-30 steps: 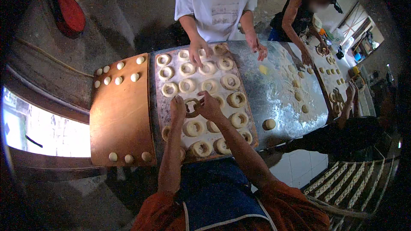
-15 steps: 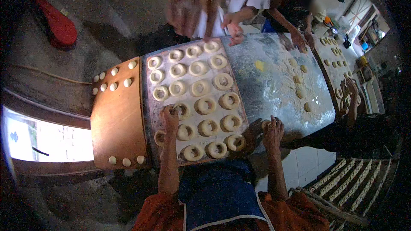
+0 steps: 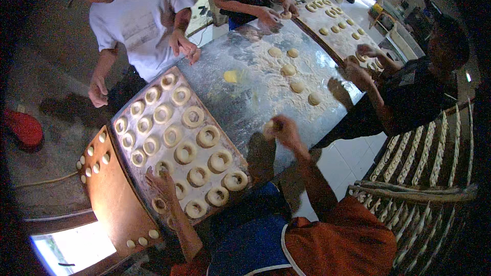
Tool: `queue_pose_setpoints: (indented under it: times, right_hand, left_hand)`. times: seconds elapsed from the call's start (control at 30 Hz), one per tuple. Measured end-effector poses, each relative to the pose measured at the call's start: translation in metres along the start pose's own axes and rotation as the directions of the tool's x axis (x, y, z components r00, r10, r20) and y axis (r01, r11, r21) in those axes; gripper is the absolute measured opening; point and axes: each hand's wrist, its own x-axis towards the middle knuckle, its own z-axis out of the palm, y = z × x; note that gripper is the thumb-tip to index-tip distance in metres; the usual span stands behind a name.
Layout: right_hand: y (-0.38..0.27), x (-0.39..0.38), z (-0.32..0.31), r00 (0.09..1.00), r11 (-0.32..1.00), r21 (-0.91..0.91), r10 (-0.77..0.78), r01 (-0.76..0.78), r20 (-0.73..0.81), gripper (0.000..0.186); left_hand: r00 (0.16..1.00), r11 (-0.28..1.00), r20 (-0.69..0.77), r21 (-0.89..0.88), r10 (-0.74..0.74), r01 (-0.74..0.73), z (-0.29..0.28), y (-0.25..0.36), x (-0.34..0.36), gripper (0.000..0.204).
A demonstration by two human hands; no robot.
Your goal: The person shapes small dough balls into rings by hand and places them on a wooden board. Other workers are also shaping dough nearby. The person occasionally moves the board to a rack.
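My left hand (image 3: 164, 186) rests over the floured tray (image 3: 146, 166), its fingers apart at the near edge of a dough ring (image 3: 162, 166). Several pale dough rings (image 3: 192, 116) lie in rows on that tray, most with a hollow in the middle. My right hand (image 3: 287, 133) is raised over the near edge of the metal table (image 3: 240, 107), fingers closed on a small dough piece (image 3: 269, 129). That piece is partly covered by the fingers.
Round dough pieces (image 3: 288, 70) lie in flour on the table. An orange-brown board (image 3: 110, 189) with dough balls adjoins my tray on the left. Three co-workers stand around, one in a white shirt (image 3: 140, 25). Twisted dough strips (image 3: 409, 158) lie on racks at right.
My view has turned right, so the table appears rotated. The white-shirted person's hands have drawn back from the tray. My right hand has moved farther over the table with the dough piece.
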Motion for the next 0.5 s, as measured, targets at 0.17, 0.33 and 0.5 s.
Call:
queue_pose_setpoints:
  times: [0.17, 0.33, 0.5]
  right_hand:
    - [0.048, 0.094, -0.03, 0.983, 0.984, -0.176, -0.052, 0.021, -0.175, 0.034]
    - [0.062, 0.119, -0.037, 0.987, 0.763, -0.646, -0.078, -0.034, -0.143, 0.038]
    - [0.02, 0.078, -0.035, 0.999, 0.999, -0.022, 0.036, -0.036, -0.029, 0.027]
  left_hand:
    - [0.999, 0.989, -0.038, -0.146, 0.034, -0.039, 0.007, 0.021, -0.001, 0.057]
    - [0.976, 0.939, -0.077, -0.267, 0.204, -0.217, 0.027, 0.057, -0.01, 0.05]
    - [0.872, 0.773, 0.398, -0.633, 0.284, 0.036, 0.048, 0.148, -0.065, 0.034]
